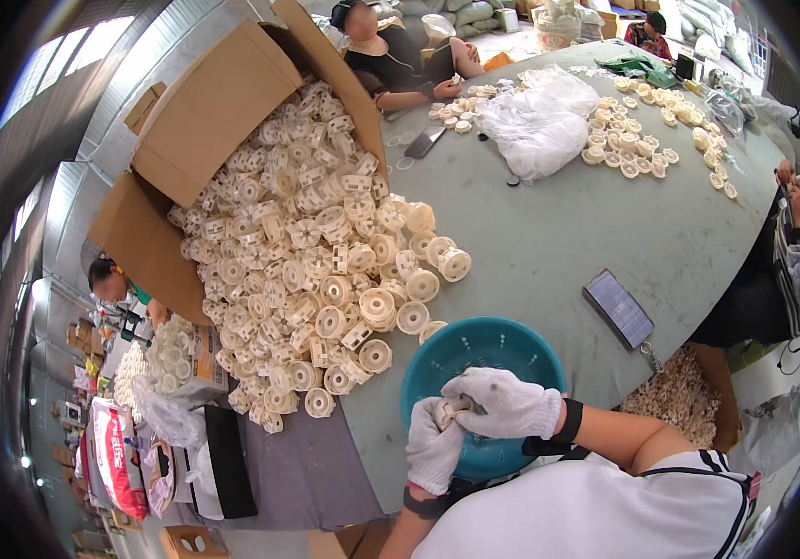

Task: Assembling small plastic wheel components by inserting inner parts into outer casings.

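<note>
Both my hands wear white knit gloves and meet over the teal plastic basin at the table's near edge. My left hand is closed around a small cream plastic part, mostly hidden by the fingers. From the right, my right hand pinches the same part with its fingertips. Inside the basin lie some small pieces, too unclear to name. Left of the basin spreads a big heap of cream round plastic parts, spool-like with slots, spilling out of a tipped cardboard box.
A phone lies right of the basin. Farther back are a clear plastic bag, more cream parts and a dark phone. Co-workers sit around the table. An open box of small pieces stands below the right edge.
</note>
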`<state>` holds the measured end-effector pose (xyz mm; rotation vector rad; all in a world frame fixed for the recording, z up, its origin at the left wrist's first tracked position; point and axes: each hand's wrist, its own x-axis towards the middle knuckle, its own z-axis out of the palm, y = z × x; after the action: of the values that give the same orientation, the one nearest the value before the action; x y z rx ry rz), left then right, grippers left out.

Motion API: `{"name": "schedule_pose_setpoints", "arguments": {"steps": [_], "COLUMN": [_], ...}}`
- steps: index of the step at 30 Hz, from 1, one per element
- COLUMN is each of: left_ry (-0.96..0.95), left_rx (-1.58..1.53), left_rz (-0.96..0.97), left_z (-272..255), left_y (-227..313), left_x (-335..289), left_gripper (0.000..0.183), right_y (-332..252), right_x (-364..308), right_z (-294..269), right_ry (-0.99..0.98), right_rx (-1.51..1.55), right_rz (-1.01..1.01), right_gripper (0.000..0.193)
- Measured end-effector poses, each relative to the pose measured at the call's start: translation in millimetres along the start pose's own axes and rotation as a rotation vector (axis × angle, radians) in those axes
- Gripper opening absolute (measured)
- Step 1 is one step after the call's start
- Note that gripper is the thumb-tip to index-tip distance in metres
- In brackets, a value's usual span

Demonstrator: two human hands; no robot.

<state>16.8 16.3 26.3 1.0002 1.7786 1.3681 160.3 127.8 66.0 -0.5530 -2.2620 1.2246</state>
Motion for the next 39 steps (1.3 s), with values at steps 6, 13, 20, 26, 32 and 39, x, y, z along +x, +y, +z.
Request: {"name": "schedule_pose_setpoints", "arguments": {"steps": [6,13,20,26,32,39], "left_ry": [-0.316,-0.062,-0.011,-0.030,0.403,0.285], "left_rx": [-0.585,-0.416,-0.651,-0.453,0.430,1.385], "left_rz": [-0.221,-0.002,0.043,-0.446,-0.507,0.397], "left_z": [-16,-16,-36,-184,-165,-104], "left_y": [8,-12,4,-49,8,-37], "left_x": [12,11,18,-120,-109,76], "left_gripper": [0.016,0.010,0.007,0.018,0.028,0.046], "right_y": [21,32,19,37,20,-14], "right_x": [-8,-13,-19,-134,-153,-21], "right_z": [17,9,-49,-163,-177,-76], "right_ry": [0.089,-0.104,-0.008,-0.147,-0.121,-0.234], "right_rx": [0.061,0.771,0.469,0.280,-0.243,0.115], "right_rz": [0.042,0.587,0.477,0.880,0.930,0.376], "right_gripper": [0.025,0.020,0.028,0.039,0.042,0.042]}}
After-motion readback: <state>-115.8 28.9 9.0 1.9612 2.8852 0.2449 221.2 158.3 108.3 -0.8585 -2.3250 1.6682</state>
